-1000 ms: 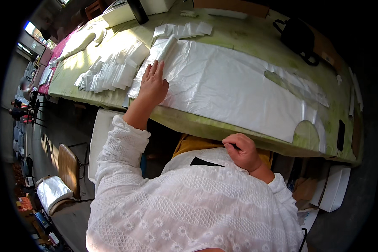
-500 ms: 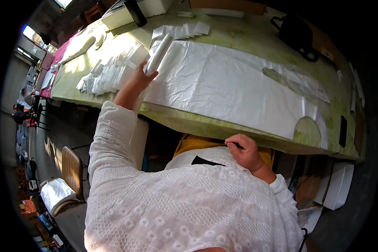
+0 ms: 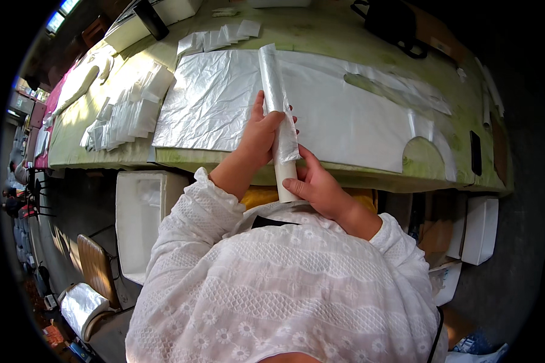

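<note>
In the middle of the bench stands a long roll of shiny clear plastic film [image 3: 271, 75], lying lengthwise away from me. Its near end shows a bare white tube and reaches past the bench edge. My left hand [image 3: 259, 134] is wrapped round the roll's middle, thumb on top. My right hand [image 3: 321, 189] grips the tube near its close end, thumb laid on it. Beneath the roll spreads a flat plastic sheet [image 3: 351, 121], crinkled and silvery on the left, smoother on the right. A rounded cutout shows at its near right corner.
Folded plastic packets [image 3: 127, 115] fan out at the left, with more packets [image 3: 218, 37] behind. A black cylinder [image 3: 150, 19], a black bag [image 3: 384, 24] and a dark phone-like slab [image 3: 475, 153] lie around the bench. Below its edge are a white foam box [image 3: 139, 224] and a chair [image 3: 97, 269].
The roll has moved from the sheet's left side to its middle, toward me. My right hand has come up from my waist onto its tube, and my left hand now wraps it.
</note>
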`<action>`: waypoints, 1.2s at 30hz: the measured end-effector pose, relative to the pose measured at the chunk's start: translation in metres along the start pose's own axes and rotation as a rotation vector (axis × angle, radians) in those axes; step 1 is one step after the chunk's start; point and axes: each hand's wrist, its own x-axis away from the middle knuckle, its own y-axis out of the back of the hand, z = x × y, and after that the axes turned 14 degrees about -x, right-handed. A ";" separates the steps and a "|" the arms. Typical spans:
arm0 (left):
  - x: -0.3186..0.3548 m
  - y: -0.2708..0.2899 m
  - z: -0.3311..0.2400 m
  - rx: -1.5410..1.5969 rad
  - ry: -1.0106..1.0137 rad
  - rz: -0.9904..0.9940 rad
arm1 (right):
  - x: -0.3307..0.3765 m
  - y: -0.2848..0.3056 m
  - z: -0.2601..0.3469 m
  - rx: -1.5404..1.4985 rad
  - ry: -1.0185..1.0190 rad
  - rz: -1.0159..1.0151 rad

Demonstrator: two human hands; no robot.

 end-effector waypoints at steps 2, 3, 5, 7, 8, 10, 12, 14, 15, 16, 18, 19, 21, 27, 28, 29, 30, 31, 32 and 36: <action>-0.004 -0.006 0.001 -0.089 0.019 -0.046 | 0.002 -0.002 0.001 0.088 0.015 -0.046; -0.002 -0.011 -0.001 -0.100 0.004 -0.056 | 0.002 -0.001 0.000 0.115 0.023 -0.058; -0.008 -0.016 0.001 -0.152 -0.005 -0.047 | 0.001 0.003 -0.005 0.169 0.037 -0.082; -0.014 -0.019 0.002 -0.195 -0.028 -0.057 | 0.001 -0.001 0.001 0.099 0.003 -0.100; -0.017 -0.020 0.004 -0.211 -0.044 -0.065 | 0.001 -0.002 0.003 0.063 -0.014 -0.110; -0.025 -0.025 -0.001 -0.248 -0.075 -0.090 | -0.003 0.006 -0.002 0.040 -0.003 -0.163; -0.039 -0.026 -0.011 -0.290 -0.104 -0.136 | -0.002 0.010 0.000 0.020 -0.024 -0.174; -0.067 -0.017 -0.022 -0.276 -0.103 -0.213 | 0.007 0.014 0.011 0.013 -0.082 -0.140; -0.082 -0.010 -0.028 -0.269 -0.102 -0.250 | 0.013 0.015 0.014 0.013 -0.102 -0.151; -0.093 0.001 -0.035 -0.271 -0.102 -0.287 | 0.020 0.018 0.018 0.008 -0.119 -0.133; -0.106 0.013 -0.040 -0.257 -0.018 -0.340 | 0.036 0.025 0.026 -0.001 -0.149 -0.104; -0.108 0.013 -0.037 -0.213 -0.035 -0.268 | 0.046 0.028 0.029 -0.058 -0.165 -0.084; -0.108 0.012 -0.026 -0.126 -0.061 -0.124 | 0.057 0.040 0.021 -0.062 -0.126 -0.044; -0.155 0.052 0.001 0.316 -0.066 -0.037 | 0.093 0.071 0.017 0.002 -0.189 -0.144; -0.160 0.060 -0.001 0.303 -0.112 -0.045 | 0.101 0.077 0.017 0.000 -0.198 -0.167; -0.165 0.070 -0.004 0.264 -0.113 -0.133 | 0.111 0.082 0.017 -0.001 -0.208 -0.188; -0.166 0.065 -0.013 0.211 -0.086 -0.231 | 0.124 0.086 0.016 -0.006 -0.212 -0.228; -0.161 0.065 -0.026 0.155 -0.065 -0.342 | 0.135 0.092 0.015 -0.021 -0.222 -0.248; -0.157 0.065 -0.037 0.099 -0.044 -0.453 | 0.148 0.097 0.013 -0.036 -0.233 -0.267; -0.157 0.099 -0.047 0.122 -0.085 -0.443 | 0.190 0.114 0.014 -0.005 -0.221 -0.266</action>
